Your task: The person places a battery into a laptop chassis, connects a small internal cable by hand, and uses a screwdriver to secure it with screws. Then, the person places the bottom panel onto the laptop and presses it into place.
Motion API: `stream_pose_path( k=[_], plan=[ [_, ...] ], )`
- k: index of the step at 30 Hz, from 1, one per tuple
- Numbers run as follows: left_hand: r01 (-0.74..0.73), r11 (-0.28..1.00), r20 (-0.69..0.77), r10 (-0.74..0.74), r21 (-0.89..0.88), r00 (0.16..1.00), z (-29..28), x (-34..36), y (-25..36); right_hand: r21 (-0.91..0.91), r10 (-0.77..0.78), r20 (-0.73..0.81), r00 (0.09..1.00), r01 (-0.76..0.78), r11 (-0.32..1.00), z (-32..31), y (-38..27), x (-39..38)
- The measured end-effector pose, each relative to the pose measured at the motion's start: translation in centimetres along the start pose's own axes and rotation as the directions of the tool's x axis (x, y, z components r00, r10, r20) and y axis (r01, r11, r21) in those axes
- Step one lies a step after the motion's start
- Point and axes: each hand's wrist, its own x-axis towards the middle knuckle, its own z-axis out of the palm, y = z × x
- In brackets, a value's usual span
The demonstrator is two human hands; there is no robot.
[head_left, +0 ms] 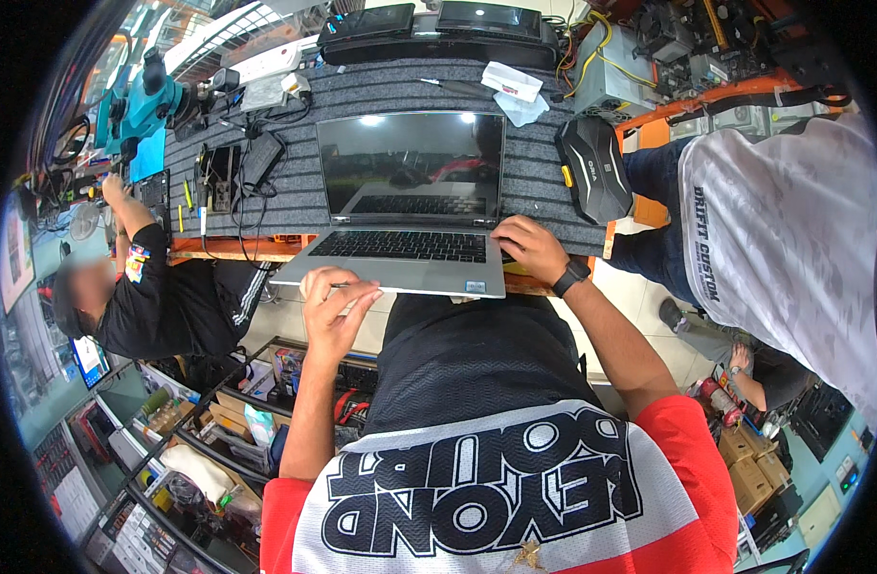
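Note:
A silver laptop [390, 272] stands unfolded in front of me, its front part jutting past the table edge toward my lap. Its dark screen [411, 165] is tilted up and shows only reflections. My left hand [335, 308] is at the front left of the base, fingers curled and thumb close to them; a small thin dark thing seems to be between them, too small to name. At the base's right side, beside the keyboard [405, 245], my right hand [534, 251] grips the edge with bent fingers. A dark watch is on that wrist.
The table has a grey ribbed mat [381, 86]. A black hard case [593, 170] lies right of the laptop, a power adapter [262, 158] with cables left. Behind are a white box [513, 81] and a screwdriver-like tool [453, 86]. People are at left and right.

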Motion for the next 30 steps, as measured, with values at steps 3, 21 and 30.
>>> stream_pose_path(
  k=[3,21,30],
  plan=[
    [-0.027,0.999,-0.005,0.027,0.027,1.000,0.0,0.8,-0.1,-0.023,0.038,-0.036,0.999,-0.039,0.999,-0.6,-0.8,-0.3],
    [0.152,0.979,0.082,-0.142,-0.138,0.987,-0.1,6.8,-0.3,0.188,0.263,-0.216,0.940,-0.224,0.956,-1.5,0.5,-4.3],
    [0.033,0.998,0.168,-0.041,0.055,0.985,-1.2,8.8,1.0,0.234,0.363,-0.265,0.893,-0.306,0.923,-1.8,0.1,-8.1]
  ],
)
